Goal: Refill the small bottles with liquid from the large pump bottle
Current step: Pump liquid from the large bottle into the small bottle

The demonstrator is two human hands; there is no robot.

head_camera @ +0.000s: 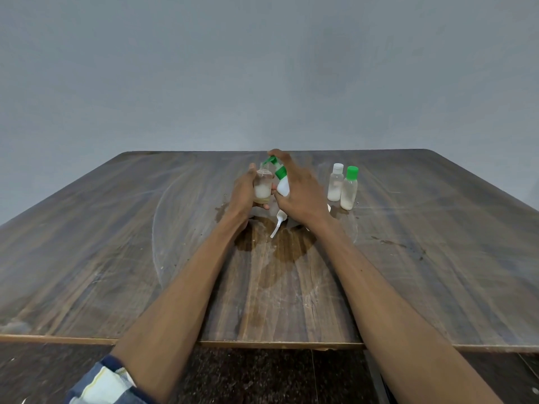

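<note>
Roughly midway, I judged: my left hand (244, 191) gripped a part-filled small bottle (263, 186), right hand (300, 193) curled around the pump bottle (282, 182); two capped bottles (341, 186) waited at three o'clock.

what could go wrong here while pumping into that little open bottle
1. The green pump nozzle sits just over the narrow neck of the small clear bottle in the left hand; a small slip might send liquid down its outside.
2. The right hand holds the pump bottle tilted, so it could slide.
3. The table already has a wet patch near the loose white spray cap.
</note>
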